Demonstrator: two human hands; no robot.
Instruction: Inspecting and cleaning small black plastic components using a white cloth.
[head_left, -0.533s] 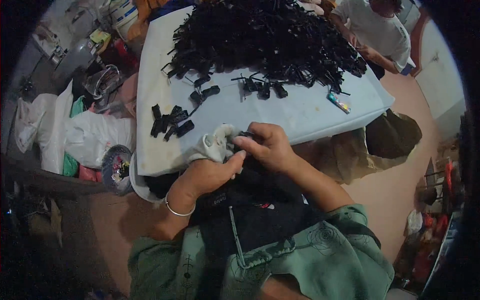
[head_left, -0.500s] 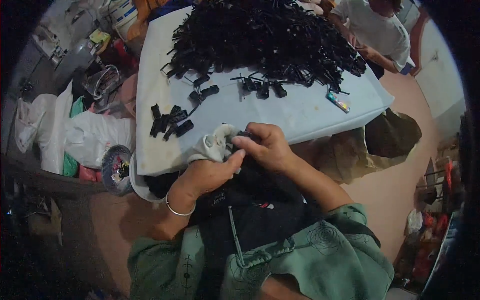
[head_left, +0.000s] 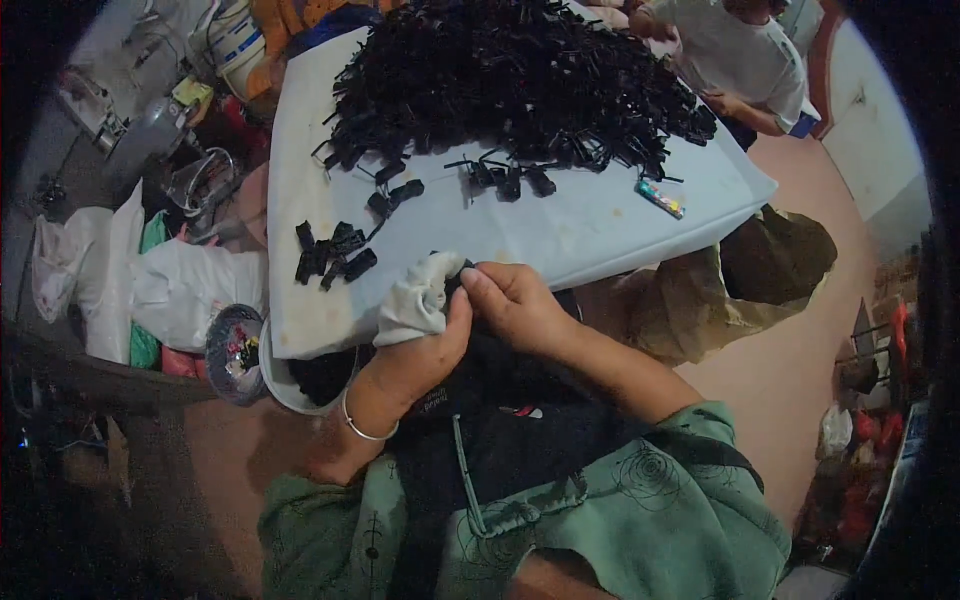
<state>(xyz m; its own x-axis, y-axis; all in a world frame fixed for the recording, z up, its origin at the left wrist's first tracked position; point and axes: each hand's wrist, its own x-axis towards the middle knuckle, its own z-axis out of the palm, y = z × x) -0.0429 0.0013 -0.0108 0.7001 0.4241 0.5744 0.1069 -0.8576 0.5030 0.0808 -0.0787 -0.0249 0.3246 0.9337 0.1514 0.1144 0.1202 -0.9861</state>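
Over the near edge of the white-covered table (head_left: 580, 235), my two hands meet. My left hand (head_left: 432, 350), its fingers wrapped in a pale cloth (head_left: 408, 305), is closed around a small black piece (head_left: 457, 278). Thumb and forefinger of my right hand (head_left: 512, 305) pinch the same piece at its end; most of it is hidden by the fingers. Beyond them rises a large heap of black parts (head_left: 520, 90) with thin stems. Several similar loose pieces (head_left: 335, 253) lie at the table's left, and others lie along the heap's front edge.
A small colourful tube-like packet (head_left: 660, 199) lies on the table's right. A white tub (head_left: 275, 375) and a grey basket (head_left: 222, 360) stand at left, beside white sacks (head_left: 195, 285). A brown paper sack (head_left: 690, 310) sits at right. Another person (head_left: 740, 60) works at the far right.
My hands stay together on the black piece; the left has tilted more upright and the right grips lower, its fingers more folded. The whole view has shifted slightly.
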